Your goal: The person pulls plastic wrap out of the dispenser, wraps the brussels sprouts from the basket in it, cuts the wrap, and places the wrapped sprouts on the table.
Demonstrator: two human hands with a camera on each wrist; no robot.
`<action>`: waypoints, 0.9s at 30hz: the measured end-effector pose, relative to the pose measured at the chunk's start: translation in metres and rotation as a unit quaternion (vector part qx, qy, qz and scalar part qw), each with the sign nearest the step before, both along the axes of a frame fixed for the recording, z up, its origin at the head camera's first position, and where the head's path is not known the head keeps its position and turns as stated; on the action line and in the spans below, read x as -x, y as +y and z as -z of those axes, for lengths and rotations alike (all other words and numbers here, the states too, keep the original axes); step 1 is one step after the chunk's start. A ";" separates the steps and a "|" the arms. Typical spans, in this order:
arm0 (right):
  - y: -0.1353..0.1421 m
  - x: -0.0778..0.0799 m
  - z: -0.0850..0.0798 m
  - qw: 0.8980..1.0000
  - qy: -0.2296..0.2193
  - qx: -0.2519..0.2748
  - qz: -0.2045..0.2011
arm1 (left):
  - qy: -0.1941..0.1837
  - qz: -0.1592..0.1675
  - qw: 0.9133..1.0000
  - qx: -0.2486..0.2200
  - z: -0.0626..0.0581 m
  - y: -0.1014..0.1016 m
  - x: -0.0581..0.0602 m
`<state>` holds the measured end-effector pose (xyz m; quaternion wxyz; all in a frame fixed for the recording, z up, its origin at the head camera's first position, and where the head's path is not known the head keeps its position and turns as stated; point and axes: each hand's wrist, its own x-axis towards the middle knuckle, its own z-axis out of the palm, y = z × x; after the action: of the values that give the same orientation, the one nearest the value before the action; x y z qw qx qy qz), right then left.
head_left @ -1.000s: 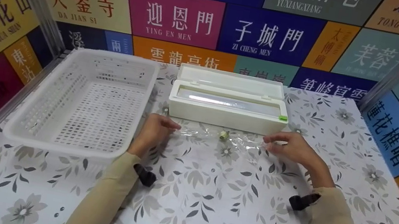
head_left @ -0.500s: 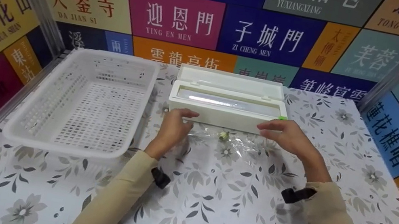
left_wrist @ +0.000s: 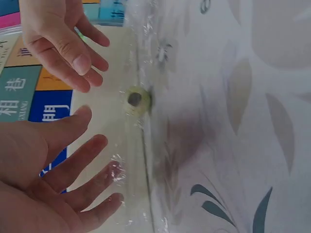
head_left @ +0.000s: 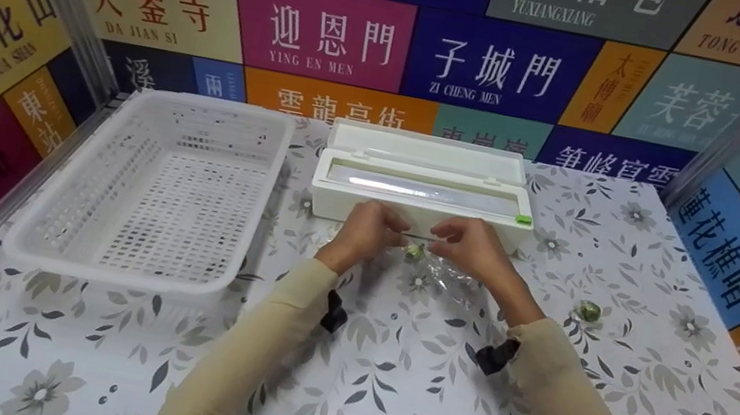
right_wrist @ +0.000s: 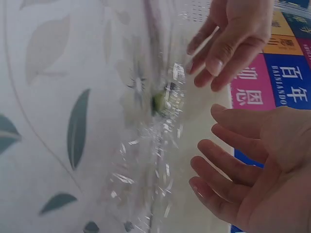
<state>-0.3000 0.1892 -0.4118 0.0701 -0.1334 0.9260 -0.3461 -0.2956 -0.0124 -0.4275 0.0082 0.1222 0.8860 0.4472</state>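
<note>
A small round greenish fruit or vegetable (head_left: 415,251) with a dark spot at one end lies on the patterned tabletop, with crinkled clear cling film (head_left: 448,282) spread around it. My left hand (head_left: 365,233) is just to its left, fingers loosely bent. From the other side comes my right hand (head_left: 473,250), its fingertips facing the left ones across a narrow gap. Both wrist views show relaxed fingers and bare palms, beside the film. Right behind the hands stands a long white cling film box (head_left: 338,196) with its lid raised, its lower front partly covered by them.
On the left stands a white perforated plastic basket (head_left: 126,275). A second green piece in clear wrap (head_left: 588,311) lies to the right, beyond the right forearm. A green slider (head_left: 524,220) sits at the box's right corner. Panels with printed signs (head_left: 328,33) enclose the table.
Both hands have left the film's ends, risen toward the box front and come together close to the green piece. The wrapped piece at the right, formerly behind the right arm, now shows.
</note>
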 end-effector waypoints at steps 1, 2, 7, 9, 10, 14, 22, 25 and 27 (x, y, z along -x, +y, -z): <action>-0.002 0.001 0.002 1.000 0.000 0.001 -0.003 | -0.003 0.007 1.000 0.002 0.001 0.000 0.002; -0.004 0.003 0.004 1.000 -0.003 0.004 -0.004 | 0.002 0.015 1.000 0.003 0.007 -0.001 0.007; -0.010 0.010 0.013 1.000 -0.025 0.009 -0.004 | -0.008 0.051 0.999 0.011 0.014 0.000 0.014; -0.011 0.012 0.016 0.999 -0.031 0.010 0.001 | -0.023 0.058 0.998 0.016 0.014 0.000 0.013; -0.012 0.013 0.018 0.999 -0.034 0.011 0.003 | -0.027 0.063 0.997 0.017 0.015 0.000 0.015; -0.013 0.015 0.027 1.000 -0.028 0.012 -0.005 | -0.032 0.061 0.997 0.023 0.020 0.001 0.016; -0.014 0.014 0.032 1.000 -0.015 0.012 -0.019 | -0.020 0.058 0.996 0.062 0.022 0.003 0.017; -0.012 0.014 0.033 1.000 -0.021 0.010 -0.016 | -0.018 0.063 0.995 0.070 0.024 0.003 0.016; -0.010 0.013 0.033 0.999 -0.029 0.010 -0.018 | -0.032 0.067 0.995 0.060 0.025 0.003 0.015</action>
<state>-0.3131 0.1788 -0.4453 0.1017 -0.1410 0.9174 -0.3581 -0.3103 -0.0094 -0.4526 0.0739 0.1666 0.9003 0.3953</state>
